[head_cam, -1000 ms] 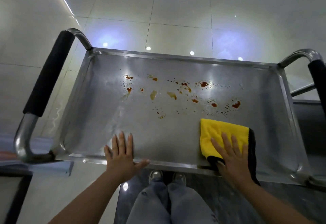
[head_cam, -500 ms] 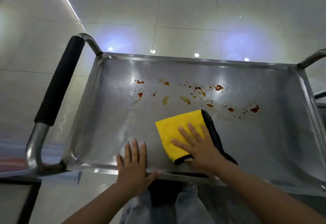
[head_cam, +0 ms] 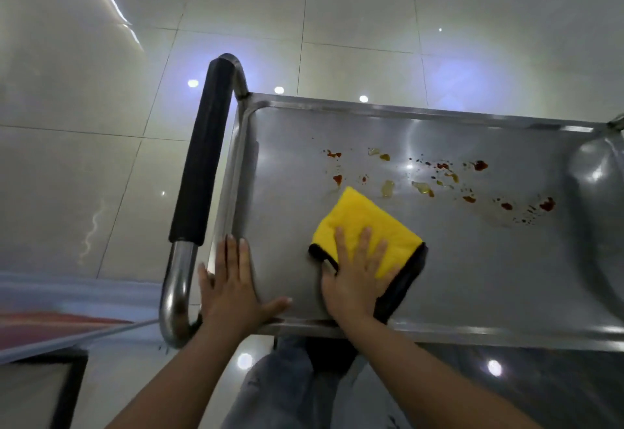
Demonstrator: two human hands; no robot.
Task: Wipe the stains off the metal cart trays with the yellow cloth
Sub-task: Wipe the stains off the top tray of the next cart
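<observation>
The left hand point(head_cam: 233, 290) lies flat on the near edge of the tray point(head_cam: 472, 332), fingers straight. The right hand point(head_cam: 354, 280) presses the yellow cloth point(head_cam: 363, 222) down, fingers spread. Just past the cloth, the stains point(head_cam: 445, 175) are all still there, so the wiping has barely begun.

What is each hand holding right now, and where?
Nothing is gripped. Right hand presses flat on the yellow cloth, near its black-edged end; left hand rests on the tray rim.

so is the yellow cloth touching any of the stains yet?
Apart. The head view shows bare metal between the cloth's far corner and the nearest stains, though only narrowly. The right hand presses flat on the cloth.
</observation>
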